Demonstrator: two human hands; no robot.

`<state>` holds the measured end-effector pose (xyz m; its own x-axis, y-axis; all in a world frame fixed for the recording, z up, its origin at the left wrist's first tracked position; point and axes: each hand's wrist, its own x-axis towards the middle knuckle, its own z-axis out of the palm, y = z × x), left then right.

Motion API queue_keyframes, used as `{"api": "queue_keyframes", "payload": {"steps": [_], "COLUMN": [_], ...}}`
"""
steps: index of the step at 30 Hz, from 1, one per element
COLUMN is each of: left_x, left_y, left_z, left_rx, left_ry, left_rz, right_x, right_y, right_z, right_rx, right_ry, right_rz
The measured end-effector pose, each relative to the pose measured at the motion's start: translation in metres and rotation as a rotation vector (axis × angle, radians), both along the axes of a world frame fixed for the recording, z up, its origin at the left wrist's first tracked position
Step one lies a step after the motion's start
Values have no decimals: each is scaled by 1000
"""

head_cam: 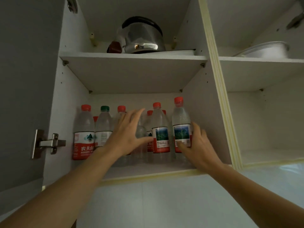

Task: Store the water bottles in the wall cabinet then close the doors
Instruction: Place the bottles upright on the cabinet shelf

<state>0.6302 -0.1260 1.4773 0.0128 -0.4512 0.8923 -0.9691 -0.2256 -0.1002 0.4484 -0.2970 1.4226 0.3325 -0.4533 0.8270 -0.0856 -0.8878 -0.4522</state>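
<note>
Several clear water bottles with red labels stand on the bottom shelf (148, 172) of the open wall cabinet. Most have red caps; one has a green cap (105, 108). My right hand (198, 145) wraps around the rightmost bottle (181, 124), thumb across its label, fingers behind it. My left hand (129, 134) is spread open in front of the middle bottles, fingers apart, holding nothing; it hides a bottle behind it. Another red-capped bottle (160, 129) stands just left of the gripped one. The leftmost bottle (84, 134) stands by the cabinet's side wall.
The left door (24, 79) hangs open, its metal hinge (49, 143) at bottle height. A steel kettle (141, 37) sits on the upper shelf. The right compartment holds a white bowl (266, 50) on its upper shelf. White tiled wall lies below the cabinet.
</note>
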Motion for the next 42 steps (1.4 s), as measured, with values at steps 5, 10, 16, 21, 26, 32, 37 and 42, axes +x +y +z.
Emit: {"api": "queue_keyframes", "payload": {"steps": [5,10,16,21,26,32,37,42], "left_x": [-19,-17,-8,-9,-11,-4,-3,-7], "left_y": [-38,-58,-70,-73,-76,-73,-77,-79], "left_z": [26,45,43,48,52,51,50,44], "left_rx": [89,216,289,257,237,251,245,235], "left_ry": [47,59,49,57,87,65,41,18], "left_rz": [78,232,263,223,243,314,358,439], "right_x": [5,6,6,5,4,3,3,1], "right_y": [-18,-25,-27,-28,-27,-26,-26,-23], "right_z": [-1,-2,-3,-2,-3,-3,-3,-2], "right_rx": [108,102,102,114,105,102,101,120], "right_ry": [-33,-31,-56,-50,-42,-27,-22,-8], "right_rz": [129,157,162,170,158,166,163,176]}}
